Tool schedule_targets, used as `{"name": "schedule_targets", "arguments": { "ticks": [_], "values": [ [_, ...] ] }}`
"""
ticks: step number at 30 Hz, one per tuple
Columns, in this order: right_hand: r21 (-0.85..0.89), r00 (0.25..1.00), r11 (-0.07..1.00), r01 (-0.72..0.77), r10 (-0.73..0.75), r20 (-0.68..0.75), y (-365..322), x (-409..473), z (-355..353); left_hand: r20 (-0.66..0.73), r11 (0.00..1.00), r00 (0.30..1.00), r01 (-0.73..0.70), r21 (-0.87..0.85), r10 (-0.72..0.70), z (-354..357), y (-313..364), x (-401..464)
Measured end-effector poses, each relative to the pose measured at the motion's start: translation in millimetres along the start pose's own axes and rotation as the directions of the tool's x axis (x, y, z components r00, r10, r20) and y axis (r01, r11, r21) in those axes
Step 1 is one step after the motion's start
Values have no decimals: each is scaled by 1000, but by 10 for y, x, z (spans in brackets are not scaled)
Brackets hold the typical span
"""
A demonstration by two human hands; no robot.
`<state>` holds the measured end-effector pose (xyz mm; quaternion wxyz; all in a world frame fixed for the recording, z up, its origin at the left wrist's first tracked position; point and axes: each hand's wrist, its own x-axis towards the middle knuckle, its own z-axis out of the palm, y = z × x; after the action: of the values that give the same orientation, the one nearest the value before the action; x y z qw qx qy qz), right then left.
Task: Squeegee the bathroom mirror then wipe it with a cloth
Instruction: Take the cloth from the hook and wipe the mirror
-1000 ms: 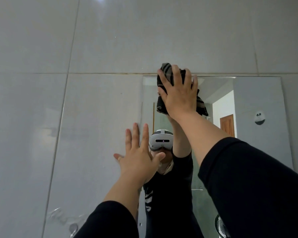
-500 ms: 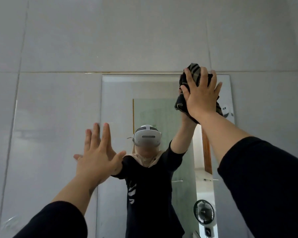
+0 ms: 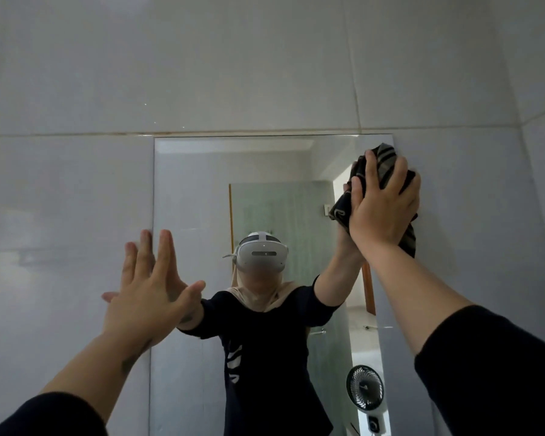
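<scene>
Upper right of frame: your right hand (image 3: pixel 383 202) presses the cloth (image 3: pixel 387 165) on the mirror (image 3: pixel 202 190) corner.
Unwiped glass lies left and below; left hand (image 3: pixel 153 294) splayed flat, empty.

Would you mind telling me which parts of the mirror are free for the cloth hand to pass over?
The mirror is bare between the left hand at its left edge and the right hand pressing the cloth at the top right corner. The left edge and that corner are taken.
</scene>
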<state>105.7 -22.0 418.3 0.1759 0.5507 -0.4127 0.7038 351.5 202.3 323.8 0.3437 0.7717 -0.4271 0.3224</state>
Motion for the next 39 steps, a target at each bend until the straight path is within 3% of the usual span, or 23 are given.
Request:
{"name": "schedule_targets", "arguments": {
  "ticks": [7, 16, 21, 27, 33, 39],
  "values": [
    [78, 969, 966, 247, -247, -11, -885, -276, 34, 12, 1000, 1000, 7, -14, -7, -47, -3, -11],
    [135, 793, 798, 587, -601, 103, -1924, -701, 53, 14, 996, 1000, 16, -90, -15, -59, 25, -25],
    [151, 688, 703, 695, -711, 142, -2096, -989, 32, -189, 987, 974, 99, -126, -122, 8, -53, -334],
    [149, 625, 632, 760, -775, 99, -1892, -1265, 52, -45, 985, 988, 143, -96, -148, 320, -132, -663],
    [96, 619, 628, 772, -778, 112, -1413, -1287, 27, -29, 978, 987, 151, -141, -156, 363, -141, -659],
    [54, 726, 739, 671, -670, 155, -808, -1080, -35, 24, 970, 984, 179, -164, -178, 324, -143, -642]
  ]
}}
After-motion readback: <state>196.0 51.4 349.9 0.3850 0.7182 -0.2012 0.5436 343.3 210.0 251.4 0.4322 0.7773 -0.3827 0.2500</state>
